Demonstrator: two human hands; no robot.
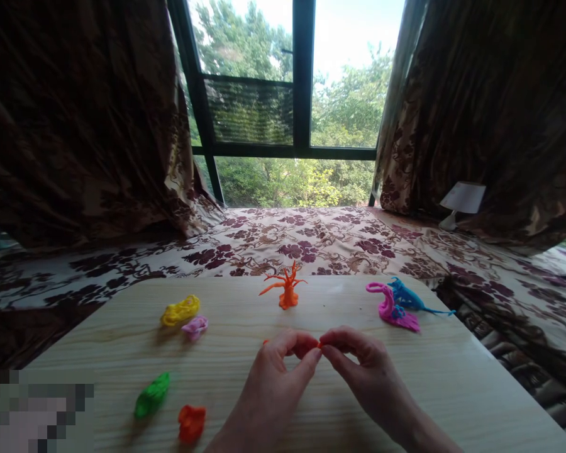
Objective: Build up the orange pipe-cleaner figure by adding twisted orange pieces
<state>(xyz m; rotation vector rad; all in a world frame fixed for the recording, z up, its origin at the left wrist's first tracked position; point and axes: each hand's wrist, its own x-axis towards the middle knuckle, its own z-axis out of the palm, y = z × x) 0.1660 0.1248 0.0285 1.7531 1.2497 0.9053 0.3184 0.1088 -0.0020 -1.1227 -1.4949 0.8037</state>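
Note:
Over the middle of the table, my left hand and my right hand meet at the fingertips. Both pinch a small piece of orange modelling clay, mostly hidden by the fingers. Just beyond them an orange clay tree stands upright, with a thick trunk and thin bare branches. Another bit of orange clay peeks out behind my left hand. An orange clay lump lies to the left, near the front of the table.
On the pale wooden table, yellow clay, pink clay and green clay lie at left. A magenta swan-like figure and a blue figure stand at right. Beyond are floral fabric and a white lamp.

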